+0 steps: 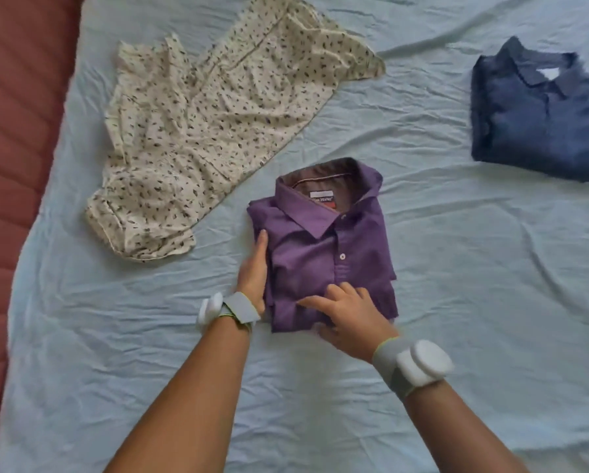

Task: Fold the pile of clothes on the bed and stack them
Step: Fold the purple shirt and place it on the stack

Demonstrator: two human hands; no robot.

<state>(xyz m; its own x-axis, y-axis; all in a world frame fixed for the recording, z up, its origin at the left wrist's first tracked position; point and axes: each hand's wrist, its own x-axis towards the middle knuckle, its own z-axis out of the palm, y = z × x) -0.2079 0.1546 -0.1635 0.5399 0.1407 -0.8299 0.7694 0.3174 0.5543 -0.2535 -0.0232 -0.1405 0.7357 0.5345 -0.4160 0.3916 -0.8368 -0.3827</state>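
Left hand (253, 268) lay flat against the folded purple shirt's (323, 250) left edge; right hand (349, 315) pinched its near hem. Shirt sat mid-bed (456, 268), patterned garment (204, 131) unfolded beyond, navy shirt (535, 114) folded far right.

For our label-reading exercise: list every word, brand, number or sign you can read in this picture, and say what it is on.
Neck label inside the purple shirt collar: one dark line of print, too blurred to read.
White tag inside the navy shirt collar: no print can be made out.
Nothing else carries writing.
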